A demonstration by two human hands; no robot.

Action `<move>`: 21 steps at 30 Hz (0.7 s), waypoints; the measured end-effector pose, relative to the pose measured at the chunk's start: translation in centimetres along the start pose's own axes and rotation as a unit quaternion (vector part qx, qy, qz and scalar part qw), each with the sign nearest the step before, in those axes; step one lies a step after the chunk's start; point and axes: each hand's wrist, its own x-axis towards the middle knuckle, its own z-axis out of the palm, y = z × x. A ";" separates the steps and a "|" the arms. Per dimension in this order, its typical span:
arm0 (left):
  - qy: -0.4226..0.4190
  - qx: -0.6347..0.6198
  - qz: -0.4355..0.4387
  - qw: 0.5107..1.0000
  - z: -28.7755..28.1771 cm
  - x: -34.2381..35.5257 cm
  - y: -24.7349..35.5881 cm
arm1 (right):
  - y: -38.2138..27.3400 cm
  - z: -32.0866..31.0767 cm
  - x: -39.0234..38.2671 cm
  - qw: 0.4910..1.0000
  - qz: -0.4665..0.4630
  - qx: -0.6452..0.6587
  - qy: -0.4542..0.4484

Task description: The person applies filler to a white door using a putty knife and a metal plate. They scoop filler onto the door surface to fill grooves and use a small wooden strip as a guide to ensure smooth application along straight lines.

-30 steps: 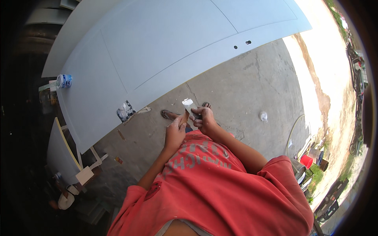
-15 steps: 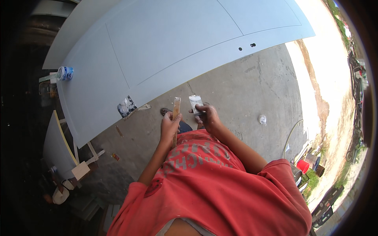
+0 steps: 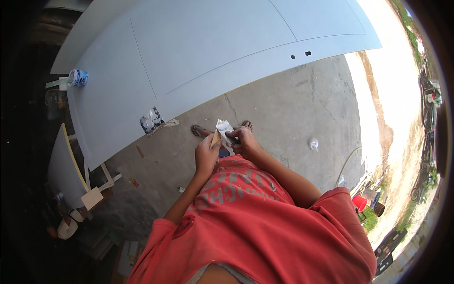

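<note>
In front of my waist, my left hand [image 3: 206,154] is closed around a narrow flat wooden strip [image 3: 216,137]. My right hand [image 3: 247,142] grips a putty scraper [image 3: 224,127] with white paste smeared over its broad blade. Strip and blade meet or overlap at their upper ends; whether they press together is too small to tell. Ahead lies a large pale blue-grey door panel [image 3: 213,52] with thin grooved lines and two holes near its edge. A dark square board smeared with white paste [image 3: 151,121] rests at its near edge.
A white and blue tub [image 3: 78,77] stands on the panel's left end. Another panel [image 3: 64,170] leans at the left by wooden supports. A crumpled white item [image 3: 313,144] lies on the concrete floor [image 3: 283,113]. A hose [image 3: 347,161] and a red bucket [image 3: 359,203] are at right.
The two tools, held apart before, have come together. My right hand has moved left with the scraper. The wooden strip now tilts to the right, and less of it shows.
</note>
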 end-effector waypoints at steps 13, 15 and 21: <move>0.008 0.092 0.014 0.996 0.5 -0.3 -2.3 | -2.3 0.3 2.7 0.788 0.410 0.441 0.128; -0.003 0.055 -0.039 0.998 -0.2 0.1 -1.6 | -2.6 -0.3 2.3 0.780 0.408 0.434 0.192; 0.021 0.005 -0.034 0.999 -0.5 0.9 -2.0 | -0.5 -0.7 2.6 0.763 0.425 0.484 0.059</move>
